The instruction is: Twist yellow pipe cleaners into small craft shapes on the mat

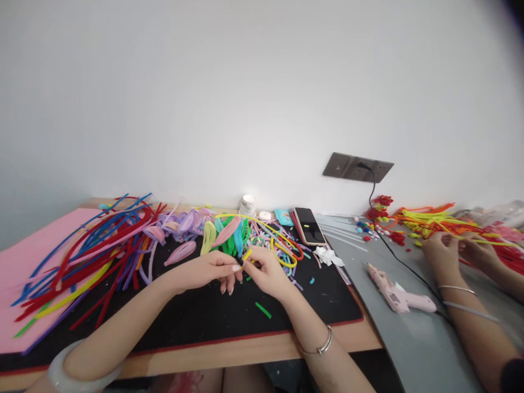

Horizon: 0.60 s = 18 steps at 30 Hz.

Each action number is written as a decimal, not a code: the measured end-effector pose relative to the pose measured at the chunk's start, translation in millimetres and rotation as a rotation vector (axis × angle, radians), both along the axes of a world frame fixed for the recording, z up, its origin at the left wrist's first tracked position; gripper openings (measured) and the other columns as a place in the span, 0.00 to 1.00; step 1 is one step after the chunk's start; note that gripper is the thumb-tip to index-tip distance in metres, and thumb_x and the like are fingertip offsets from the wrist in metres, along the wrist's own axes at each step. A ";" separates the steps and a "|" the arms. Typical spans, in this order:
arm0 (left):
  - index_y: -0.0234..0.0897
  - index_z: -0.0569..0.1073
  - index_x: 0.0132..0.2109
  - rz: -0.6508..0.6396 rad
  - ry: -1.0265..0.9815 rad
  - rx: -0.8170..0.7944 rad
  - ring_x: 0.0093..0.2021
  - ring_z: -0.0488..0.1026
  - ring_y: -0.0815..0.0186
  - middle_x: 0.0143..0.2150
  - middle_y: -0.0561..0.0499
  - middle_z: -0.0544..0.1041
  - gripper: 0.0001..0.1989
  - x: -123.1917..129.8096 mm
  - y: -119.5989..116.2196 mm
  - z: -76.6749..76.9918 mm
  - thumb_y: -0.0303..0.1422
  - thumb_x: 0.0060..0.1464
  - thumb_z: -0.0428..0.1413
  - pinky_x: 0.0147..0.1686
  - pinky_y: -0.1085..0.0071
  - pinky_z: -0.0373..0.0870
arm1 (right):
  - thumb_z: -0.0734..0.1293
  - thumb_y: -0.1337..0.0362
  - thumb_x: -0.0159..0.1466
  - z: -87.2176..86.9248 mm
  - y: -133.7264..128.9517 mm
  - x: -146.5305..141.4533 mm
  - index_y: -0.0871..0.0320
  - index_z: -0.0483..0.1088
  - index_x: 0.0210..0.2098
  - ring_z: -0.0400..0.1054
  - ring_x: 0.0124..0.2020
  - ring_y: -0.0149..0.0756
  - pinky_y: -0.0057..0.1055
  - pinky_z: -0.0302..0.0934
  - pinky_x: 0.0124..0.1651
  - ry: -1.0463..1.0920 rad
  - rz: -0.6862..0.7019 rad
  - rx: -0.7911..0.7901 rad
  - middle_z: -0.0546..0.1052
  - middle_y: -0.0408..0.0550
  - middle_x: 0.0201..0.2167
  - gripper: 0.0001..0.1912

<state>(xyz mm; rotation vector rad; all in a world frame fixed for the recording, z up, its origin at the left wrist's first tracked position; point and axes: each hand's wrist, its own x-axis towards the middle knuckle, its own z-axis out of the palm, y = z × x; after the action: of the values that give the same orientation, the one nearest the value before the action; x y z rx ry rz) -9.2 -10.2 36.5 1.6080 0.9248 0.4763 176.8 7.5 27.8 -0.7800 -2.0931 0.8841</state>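
Note:
Over the black mat (pixel 196 322), my left hand (pixel 216 271) and my right hand (pixel 264 271) meet, fingertips close together. Between the fingertips is a small dark piece, too small to name. A short yellow piece (pixel 247 255) sticks up at the fingers of my right hand, which are pinched around it. The thumb and forefinger of my left hand press together at the dark piece, the other fingers hanging below. A short green piece (pixel 263 310) lies on the mat below my hands. Looped pink, yellow-green and green pipe-cleaner bundles (pixel 208 238) lie just behind my hands.
Long colored pipe cleaners (pixel 94 245) spread over pink sheets (pixel 24 305) at left. Behind are a cup (pixel 247 205), a phone (pixel 310 226) and crumpled tissue (pixel 328 256). At right, a glue gun (pixel 399 295) with a cord lies near another person's hands (pixel 444 254) holding a yellow strip.

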 end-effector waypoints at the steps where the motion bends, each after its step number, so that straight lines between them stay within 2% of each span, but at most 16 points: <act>1: 0.31 0.72 0.35 -0.011 -0.034 -0.053 0.24 0.69 0.69 0.24 0.50 0.75 0.17 0.0 0.6 -0.6 0.42 0.56 0.47 0.27 0.74 0.65 | 0.59 0.68 0.59 0.2 -1.0 -0.5 0.59 0.61 0.19 0.56 0.25 0.28 0.26 0.49 0.30 -0.010 0.007 0.019 0.61 0.41 0.20 0.13; 3: 0.30 0.73 0.33 0.033 -0.057 -0.055 0.22 0.68 0.71 0.23 0.50 0.74 0.16 1.0 0.5 -3.1 0.41 0.55 0.50 0.25 0.75 0.64 | 0.59 0.69 0.58 -0.9 -1.4 -2.1 0.59 0.60 0.19 0.55 0.25 0.28 0.26 0.49 0.29 0.001 -0.024 0.009 0.61 0.41 0.21 0.11; 7: 0.31 0.73 0.29 0.168 0.038 0.169 0.22 0.67 0.71 0.24 0.50 0.75 0.15 4.4 -2.9 -9.6 0.38 0.55 0.50 0.24 0.75 0.63 | 0.60 0.69 0.56 -4.1 2.8 -4.5 0.60 0.64 0.20 0.53 0.21 0.26 0.24 0.47 0.25 0.050 -0.099 -0.206 0.62 0.39 0.18 0.08; 9: 0.32 0.73 0.28 0.188 0.146 0.355 0.24 0.69 0.70 0.25 0.50 0.76 0.16 4.7 -4.8 -13.2 0.36 0.57 0.47 0.26 0.74 0.64 | 0.61 0.68 0.54 -5.7 6.0 -4.4 0.61 0.66 0.19 0.51 0.18 0.24 0.24 0.44 0.23 0.075 -0.089 -0.352 0.61 0.38 0.15 0.09; 11: 0.34 0.73 0.28 0.205 0.269 0.634 0.27 0.70 0.68 0.26 0.50 0.76 0.16 4.2 -6.5 -16.4 0.33 0.58 0.45 0.32 0.71 0.65 | 0.61 0.67 0.53 -8.1 8.8 -3.6 0.61 0.66 0.18 0.47 0.15 0.23 0.24 0.41 0.20 0.120 -0.068 -0.526 0.56 0.36 0.11 0.09; 13: 0.35 0.74 0.31 0.230 0.368 0.916 0.30 0.71 0.65 0.28 0.49 0.77 0.15 4.3 -8.4 -17.6 0.30 0.58 0.45 0.38 0.66 0.65 | 0.62 0.65 0.53 -11.1 10.8 -2.3 0.60 0.64 0.16 0.41 0.12 0.22 0.25 0.36 0.18 0.181 -0.043 -0.709 0.51 0.33 0.09 0.11; 14: 0.35 0.75 0.33 0.242 0.395 1.007 0.31 0.71 0.64 0.29 0.48 0.77 0.14 4.8 -9.3 -16.8 0.29 0.58 0.44 0.40 0.64 0.64 | 0.62 0.65 0.53 -12.4 11.5 -1.4 0.60 0.63 0.16 0.39 0.11 0.21 0.25 0.35 0.17 0.210 -0.033 -0.774 0.49 0.33 0.09 0.11; 15: 0.35 0.75 0.33 0.255 0.409 1.041 0.32 0.71 0.64 0.29 0.48 0.77 0.14 5.6 -10.2 -14.9 0.29 0.58 0.44 0.41 0.63 0.64 | 0.62 0.64 0.54 -13.3 11.9 -0.3 0.60 0.63 0.16 0.38 0.11 0.21 0.25 0.34 0.17 0.228 -0.024 -0.803 0.48 0.32 0.09 0.12; 16: 0.36 0.75 0.33 0.261 0.407 1.009 0.32 0.71 0.64 0.30 0.48 0.77 0.15 6.6 -11.0 -12.0 0.29 0.58 0.44 0.41 0.63 0.64 | 0.62 0.63 0.54 -13.6 12.1 0.9 0.60 0.63 0.16 0.38 0.11 0.21 0.24 0.35 0.17 0.232 -0.014 -0.788 0.48 0.32 0.09 0.12; 18: 0.35 0.74 0.32 0.240 0.362 0.775 0.33 0.72 0.65 0.30 0.49 0.77 0.15 7.8 -11.4 -4.2 0.33 0.58 0.45 0.39 0.66 0.65 | 0.62 0.63 0.56 -12.1 11.8 3.2 0.61 0.65 0.18 0.43 0.13 0.22 0.23 0.39 0.18 0.204 0.018 -0.633 0.52 0.34 0.10 0.11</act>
<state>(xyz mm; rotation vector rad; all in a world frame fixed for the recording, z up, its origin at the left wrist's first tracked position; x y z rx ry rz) -1.4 -21.6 32.4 2.3459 1.3094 0.7905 180.0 19.2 15.7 -0.9350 -1.6457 1.5998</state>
